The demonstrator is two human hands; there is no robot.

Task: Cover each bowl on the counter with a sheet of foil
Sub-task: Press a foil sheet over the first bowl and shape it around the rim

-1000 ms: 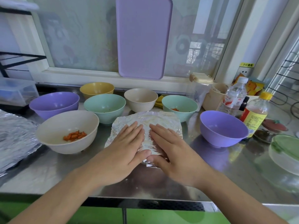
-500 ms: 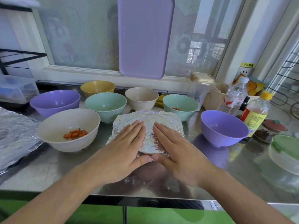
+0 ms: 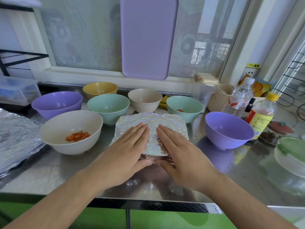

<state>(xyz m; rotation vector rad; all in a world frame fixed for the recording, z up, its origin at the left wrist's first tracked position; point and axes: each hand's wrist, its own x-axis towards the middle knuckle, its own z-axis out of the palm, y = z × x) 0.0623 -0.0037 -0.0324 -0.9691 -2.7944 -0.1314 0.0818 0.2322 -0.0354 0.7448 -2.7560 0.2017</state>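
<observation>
Foil sheet over bowl at counter centre, front. Left hand + right hand flat on top, fingers straight, pressing, thumbs at near edge. Step: smoothing the 1st cover. Next, prob: crimp edges round rim, then fresh sheet from foil stack for cream bowl w/ carrot; seven bowls uncovered. Writing: yellow wall sticker, Chinese, too small to read; bottle labels illegible.

free: bare surface along near edge | blocked: bowls behind, white bowl left, purple bowl right, bottles far right

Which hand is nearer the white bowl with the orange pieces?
Left. The left hand presses the foil just right of the white bowl; the right hand lies farther right.
</observation>
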